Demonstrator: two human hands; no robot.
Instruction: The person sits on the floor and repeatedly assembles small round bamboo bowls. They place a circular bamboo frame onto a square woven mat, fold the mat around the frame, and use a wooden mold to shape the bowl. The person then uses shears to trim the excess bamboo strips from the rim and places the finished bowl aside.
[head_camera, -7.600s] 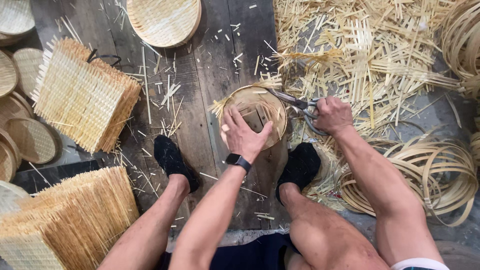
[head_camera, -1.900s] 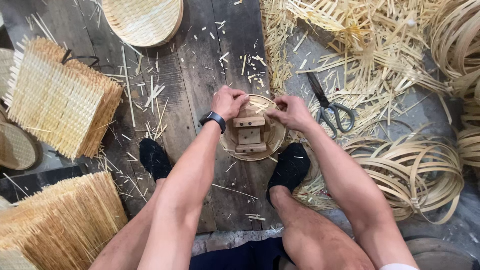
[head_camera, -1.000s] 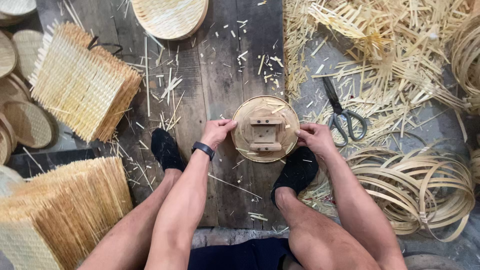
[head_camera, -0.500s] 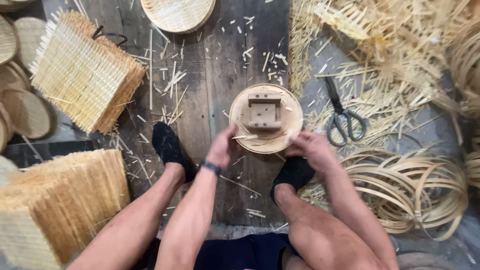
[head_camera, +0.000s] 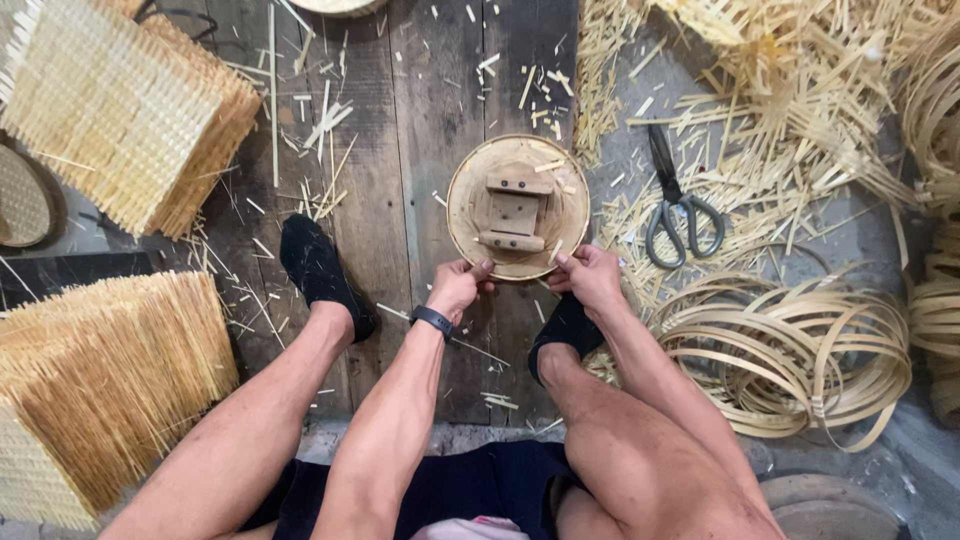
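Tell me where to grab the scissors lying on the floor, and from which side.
Take the scissors by the two loop handles at the near end, coming from the right hand. The blades point away toward the bamboo scraps, and the handles lie open and uncovered.

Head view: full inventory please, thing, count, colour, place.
round bamboo tray with wooden block form: one, tan, centre floor
scissors: one, dark grey, right of tray
bamboo strip hoops: a coil, pale yellow, lower right
woven mats: stack, straw yellow, upper left
woven mat stack: one, straw, lower left
loose offcuts: many, yellow, upper right
plank floor: dark grey
wristwatch: one, black, left wrist
socks: two, black
left hand: on tray's near rim
right hand: on tray's near rim
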